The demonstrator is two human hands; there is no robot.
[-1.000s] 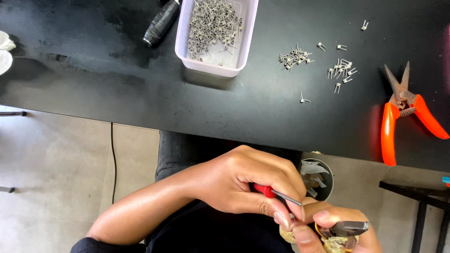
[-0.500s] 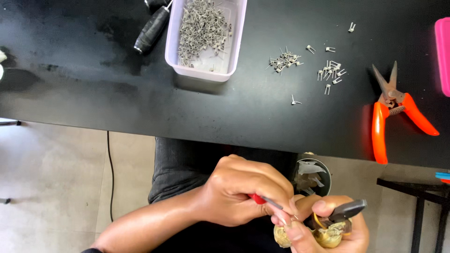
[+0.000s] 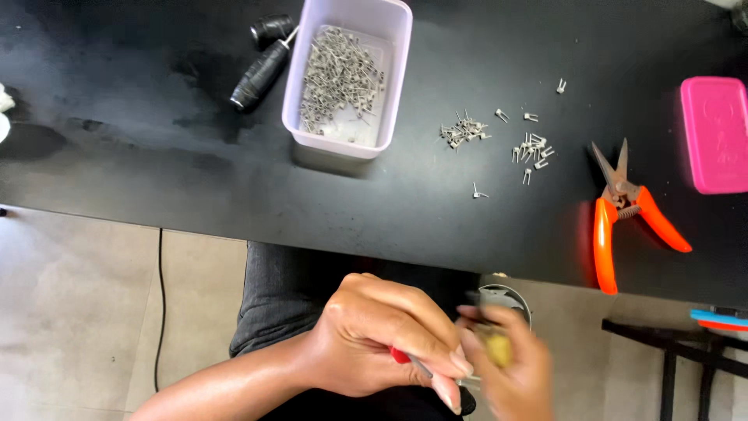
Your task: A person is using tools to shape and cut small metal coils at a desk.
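Both hands work low over my lap, below the edge of the black table (image 3: 140, 164). My left hand (image 3: 374, 335) is closed on a thin metal tool with a red handle (image 3: 402, 357), its tip pointing right toward my other hand. My right hand (image 3: 514, 374) is blurred by motion and holds a small yellowish object (image 3: 499, 348) against the tool's tip. What the object is cannot be made out. On the table ahead stands a pale lilac tub (image 3: 343, 148) with several small metal pieces (image 3: 339, 78) inside.
Loose metal pieces (image 3: 463, 132) lie scattered right of the tub. Orange-handled cutters (image 3: 623, 206) lie open at the right, next to a pink box (image 3: 715, 132). A black cylindrical tool (image 3: 261, 74) lies left of the tub. A cable (image 3: 160, 312) runs over the tiled floor.
My right hand has moved and turned blurry; the dark clip-like tool seen in it earlier no longer shows. The left hand keeps its grip on the red-handled tool. The view shifted toward the table.
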